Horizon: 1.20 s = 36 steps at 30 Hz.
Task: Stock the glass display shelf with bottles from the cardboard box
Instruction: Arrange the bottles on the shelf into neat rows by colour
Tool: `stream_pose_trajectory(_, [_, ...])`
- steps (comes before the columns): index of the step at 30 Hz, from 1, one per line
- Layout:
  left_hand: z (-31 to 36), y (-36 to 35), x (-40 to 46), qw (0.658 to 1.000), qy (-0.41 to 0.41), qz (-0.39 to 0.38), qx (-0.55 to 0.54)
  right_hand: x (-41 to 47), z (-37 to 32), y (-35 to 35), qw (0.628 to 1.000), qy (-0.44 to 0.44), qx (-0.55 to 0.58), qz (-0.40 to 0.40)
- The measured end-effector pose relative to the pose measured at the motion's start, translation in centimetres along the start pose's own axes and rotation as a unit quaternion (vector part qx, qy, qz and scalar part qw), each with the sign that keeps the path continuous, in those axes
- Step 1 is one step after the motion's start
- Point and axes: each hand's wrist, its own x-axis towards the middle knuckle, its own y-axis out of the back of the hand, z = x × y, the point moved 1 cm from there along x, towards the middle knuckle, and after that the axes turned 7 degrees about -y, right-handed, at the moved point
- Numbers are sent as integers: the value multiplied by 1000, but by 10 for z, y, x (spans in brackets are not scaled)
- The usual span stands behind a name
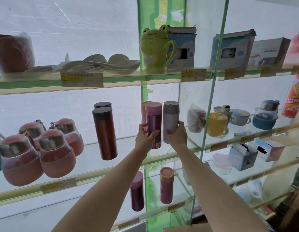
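Observation:
My left hand [144,137] grips a purple bottle with a pink cap [153,121] standing on the middle glass shelf [125,149]. My right hand [177,135] grips a silver-lilac bottle [170,119] right beside it. Behind the purple one a peach bottle [143,111] is partly hidden. Two red bottles with dark caps [104,133] stand to the left. On the shelf below are a purple bottle [137,191] and a pink bottle [166,185]. A corner of the cardboard box [187,228] shows at the bottom edge.
Several round pink bottles [39,151] crowd the left of the middle shelf. A glass divider [210,104] stands right of my hands, with a bagged item [195,118] and mugs [218,124] around it. The top shelf holds a frog mug [155,49], dishes and boxes.

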Motion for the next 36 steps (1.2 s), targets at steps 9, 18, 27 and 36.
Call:
stream_pose_trajectory(9, [-6, -22, 11, 999, -29, -18, 3, 19, 4, -6, 1000, 9, 1, -5])
stream_pose_trajectory(18, [-10, -26, 12, 999, -44, -9, -1, 37, 10, -10, 1000, 15, 12, -6])
stream_pose_trajectory(27, [-8, -26, 12, 999, -48, -4, 10, 42, 12, -11, 1000, 23, 11, -3])
stream_pose_trajectory(36, [-3, -23, 6, 998, -42, 38, 22, 43, 14, -14, 1000, 18, 19, 0])
